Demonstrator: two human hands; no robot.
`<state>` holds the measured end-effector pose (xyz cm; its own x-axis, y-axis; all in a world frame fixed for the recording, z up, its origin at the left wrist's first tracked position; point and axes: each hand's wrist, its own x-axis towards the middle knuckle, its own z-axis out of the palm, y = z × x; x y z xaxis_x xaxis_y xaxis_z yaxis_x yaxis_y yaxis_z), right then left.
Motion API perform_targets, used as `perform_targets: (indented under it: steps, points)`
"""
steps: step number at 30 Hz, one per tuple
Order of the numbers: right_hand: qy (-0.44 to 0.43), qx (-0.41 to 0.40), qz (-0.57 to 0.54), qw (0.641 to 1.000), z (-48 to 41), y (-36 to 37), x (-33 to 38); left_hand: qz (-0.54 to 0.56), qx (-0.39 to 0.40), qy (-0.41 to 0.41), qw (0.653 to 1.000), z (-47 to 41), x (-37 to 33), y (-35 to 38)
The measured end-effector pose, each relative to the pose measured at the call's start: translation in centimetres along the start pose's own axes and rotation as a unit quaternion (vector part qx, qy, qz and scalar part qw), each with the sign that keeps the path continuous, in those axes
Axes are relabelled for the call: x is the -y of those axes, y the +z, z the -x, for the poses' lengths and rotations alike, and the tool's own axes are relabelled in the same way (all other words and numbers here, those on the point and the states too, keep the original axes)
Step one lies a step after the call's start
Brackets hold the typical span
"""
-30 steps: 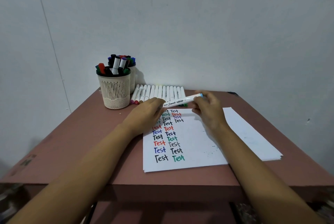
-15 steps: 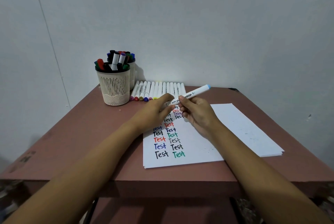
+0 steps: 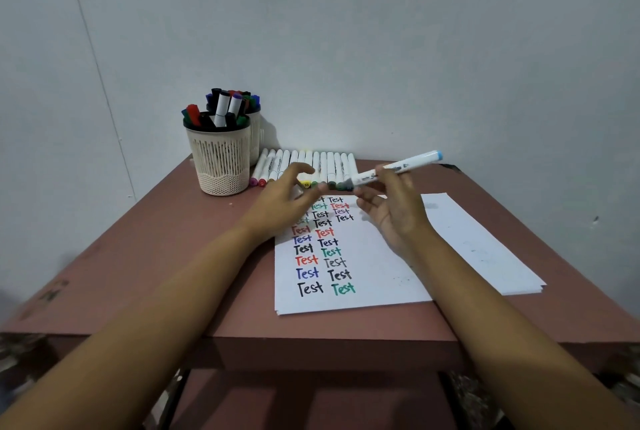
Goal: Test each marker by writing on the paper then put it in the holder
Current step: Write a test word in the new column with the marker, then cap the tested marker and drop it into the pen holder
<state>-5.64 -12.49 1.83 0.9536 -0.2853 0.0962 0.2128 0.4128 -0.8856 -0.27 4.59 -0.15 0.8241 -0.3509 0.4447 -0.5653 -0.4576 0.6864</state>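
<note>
The right hand (image 3: 394, 211) is pinching the marker (image 3: 412, 163) above the paper (image 3: 381, 273). The left hand (image 3: 287, 201) is hovering loose-fingered (apparently empty) beside its dark end. Keeping the barrel steady should be easing a straight cap pull.

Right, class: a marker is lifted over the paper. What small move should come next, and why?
Probably lower the marker in the right hand onto the blank part of the paper right of the Test words and write; it hangs above the sheet, and no light-blue word shows there.
</note>
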Motion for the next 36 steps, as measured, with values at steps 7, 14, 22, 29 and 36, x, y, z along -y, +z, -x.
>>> perform_targets:
  steps: [7, 14, 22, 29, 36]
  points:
    - [-0.025, 0.009, 0.148, 0.989, -0.4, -0.6, -1.0, 0.126, -0.110, -0.128, 0.978, -1.0, 1.9, -0.7]
    - [-0.052, 0.018, 0.308, 0.950, -0.5, -0.5, -2.2, 0.156, -0.115, -0.164, 0.967, -1.2, 2.4, -0.8]
    - [-0.044, 0.013, 0.300, 0.953, -0.6, -0.7, -2.3, 0.122, -0.104, -0.155, 0.975, -1.4, 2.6, -0.6]
    - [-0.046, 0.025, 0.307, 0.950, -0.4, -0.5, -2.2, 0.091, -0.090, -0.145, 0.981, -1.4, 2.7, -0.5]
    - [-0.063, -0.010, 0.324, 0.944, -0.8, -0.8, -2.8, 0.092, -0.089, -0.145, 0.981, -1.4, 2.5, -0.5]
